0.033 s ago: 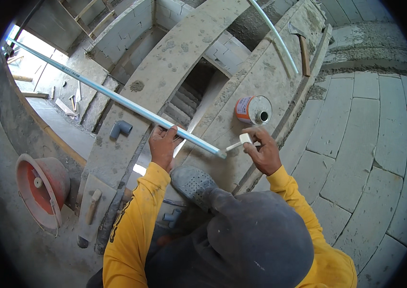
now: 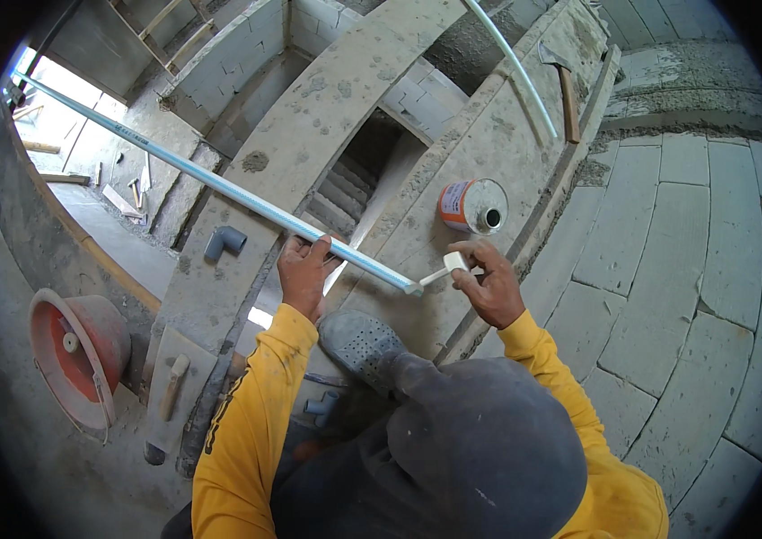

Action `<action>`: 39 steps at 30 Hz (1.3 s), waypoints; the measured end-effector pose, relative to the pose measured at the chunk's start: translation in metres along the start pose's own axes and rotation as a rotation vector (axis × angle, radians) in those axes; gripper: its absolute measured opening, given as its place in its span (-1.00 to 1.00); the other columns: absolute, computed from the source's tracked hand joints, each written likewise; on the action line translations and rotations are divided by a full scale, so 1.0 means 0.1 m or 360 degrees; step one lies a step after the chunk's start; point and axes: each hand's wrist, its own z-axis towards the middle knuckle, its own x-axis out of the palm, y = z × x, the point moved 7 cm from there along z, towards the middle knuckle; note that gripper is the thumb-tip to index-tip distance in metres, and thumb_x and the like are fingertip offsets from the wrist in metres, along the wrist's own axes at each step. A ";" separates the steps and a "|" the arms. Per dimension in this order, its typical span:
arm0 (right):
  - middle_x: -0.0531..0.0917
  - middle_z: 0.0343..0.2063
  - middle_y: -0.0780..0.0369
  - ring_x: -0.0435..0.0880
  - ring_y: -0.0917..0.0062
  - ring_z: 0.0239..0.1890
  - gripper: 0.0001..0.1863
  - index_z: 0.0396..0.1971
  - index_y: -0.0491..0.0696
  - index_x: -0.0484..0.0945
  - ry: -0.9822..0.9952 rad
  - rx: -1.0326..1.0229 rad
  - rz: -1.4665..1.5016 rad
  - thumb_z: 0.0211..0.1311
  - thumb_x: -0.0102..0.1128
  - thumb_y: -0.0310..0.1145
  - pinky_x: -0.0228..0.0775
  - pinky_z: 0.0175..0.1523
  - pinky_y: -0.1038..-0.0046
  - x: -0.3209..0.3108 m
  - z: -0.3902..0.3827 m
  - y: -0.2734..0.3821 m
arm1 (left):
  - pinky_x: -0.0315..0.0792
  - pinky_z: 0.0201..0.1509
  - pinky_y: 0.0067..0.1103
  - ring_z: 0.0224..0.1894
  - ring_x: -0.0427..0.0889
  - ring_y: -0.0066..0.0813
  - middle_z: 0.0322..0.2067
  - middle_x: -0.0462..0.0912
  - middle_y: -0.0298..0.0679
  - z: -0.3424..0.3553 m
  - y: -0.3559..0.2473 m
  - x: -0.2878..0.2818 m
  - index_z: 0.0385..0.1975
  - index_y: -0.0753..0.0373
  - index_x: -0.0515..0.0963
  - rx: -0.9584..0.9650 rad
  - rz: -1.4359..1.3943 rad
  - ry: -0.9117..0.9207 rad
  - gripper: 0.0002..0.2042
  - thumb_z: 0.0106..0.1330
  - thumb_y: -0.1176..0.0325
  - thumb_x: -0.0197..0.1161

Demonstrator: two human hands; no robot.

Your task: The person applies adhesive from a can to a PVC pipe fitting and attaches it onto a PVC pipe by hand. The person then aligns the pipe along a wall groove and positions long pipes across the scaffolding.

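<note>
A long light-blue plastic pipe (image 2: 255,203) slants from the far left down to the middle. My left hand (image 2: 306,274) grips it a short way from its near end, thumb and fingers round it. In my right hand (image 2: 491,283) is a glue brush (image 2: 454,263), pinched by its white cap. Its pale stem reaches left, and the tip touches the pipe's near end. Just beyond my right hand an orange and white glue can (image 2: 473,207) stands with its round mouth uncovered. A grey elbow fitting (image 2: 224,242) lies on the concrete left of my left hand.
A hatchet (image 2: 566,90) with a wooden handle and a second blue pipe (image 2: 517,65) lie on the far ledge. At left are a tilted reddish bucket (image 2: 75,355) and a trowel (image 2: 176,386). A deep opening (image 2: 363,166) lies beyond the pipe. Another grey fitting (image 2: 321,407) sits near my foot.
My right hand has shifted very slightly left with the glue brush, whose tip has moved a little across the pipe's end. The left hand and pipe are almost unchanged.
</note>
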 end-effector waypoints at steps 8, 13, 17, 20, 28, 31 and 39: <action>0.58 -0.27 0.16 0.58 0.42 -0.29 -0.66 -0.06 -0.11 0.60 -0.0050 -0.0112 -0.0278 0.14 0.33 -0.39 0.49 -0.15 0.43 -0.07 0.01 0.00 | 0.65 -0.09 -0.40 -0.18 0.64 -0.39 -0.22 0.59 -0.22 -0.01 -0.02 0.00 -0.09 0.27 0.38 0.0002 0.0088 -0.0092 -0.71 0.34 0.38 0.35; 0.57 -0.29 0.18 0.57 0.44 -0.29 -0.66 -0.05 -0.11 0.60 0.0043 -0.0048 -0.0228 0.15 0.33 -0.38 0.48 -0.15 0.46 0.07 0.02 0.01 | 0.65 -0.14 -0.42 -0.20 0.64 -0.40 -0.25 0.57 -0.23 -0.01 -0.02 -0.01 -0.10 0.27 0.38 0.0022 0.0106 -0.0137 -0.67 0.31 0.35 0.40; 0.56 -0.29 0.16 0.58 0.42 -0.30 -0.65 -0.05 -0.12 0.60 0.0017 0.0012 0.0027 0.15 0.34 -0.38 0.50 -0.20 0.45 0.07 0.01 -0.07 | 0.68 -0.23 -0.46 -0.27 0.64 -0.42 -0.26 0.58 -0.18 -0.01 -0.02 0.02 -0.12 0.32 0.39 0.0021 0.0101 -0.0132 -0.67 0.30 0.37 0.41; 0.56 -0.29 0.17 0.60 0.42 -0.30 -0.65 -0.06 -0.13 0.60 0.0157 -0.0045 -0.0191 0.13 0.33 -0.39 0.53 -0.23 0.43 0.17 0.00 0.02 | 0.70 -0.31 -0.51 -0.36 0.64 -0.45 -0.30 0.60 -0.16 -0.03 -0.03 0.02 -0.15 0.36 0.41 0.0002 0.0124 -0.0160 -0.70 0.29 0.41 0.40; 0.53 -0.27 0.18 0.59 0.43 -0.31 -0.65 -0.05 -0.11 0.59 0.0165 -0.0176 -0.0246 0.11 0.32 -0.45 0.55 -0.28 0.46 0.12 -0.05 0.20 | 0.67 -0.32 -0.55 -0.42 0.62 -0.49 -0.40 0.58 -0.22 0.04 0.05 0.02 -0.21 0.35 0.46 -0.0057 0.0203 -0.0092 -0.72 0.35 0.29 0.36; 0.52 -0.28 0.17 0.58 0.42 -0.33 -0.66 -0.06 -0.10 0.59 0.0028 -0.0181 -0.0186 0.12 0.32 -0.44 0.55 -0.28 0.45 0.04 -0.03 0.24 | 0.69 -0.28 -0.54 -0.37 0.64 -0.47 -0.37 0.60 -0.19 0.03 0.02 0.02 -0.22 0.36 0.47 -0.0055 0.0132 -0.0150 -0.76 0.36 0.32 0.32; 0.53 -0.23 0.15 0.63 0.38 -0.32 -0.67 -0.06 -0.11 0.59 0.0032 -0.0207 -0.0223 0.13 0.30 -0.44 0.60 -0.24 0.46 0.03 -0.03 0.28 | 0.68 -0.10 -0.41 -0.20 0.67 -0.37 -0.23 0.60 -0.20 0.01 0.05 0.05 -0.13 0.28 0.43 -0.0065 0.0186 0.0046 -0.80 0.38 0.37 0.25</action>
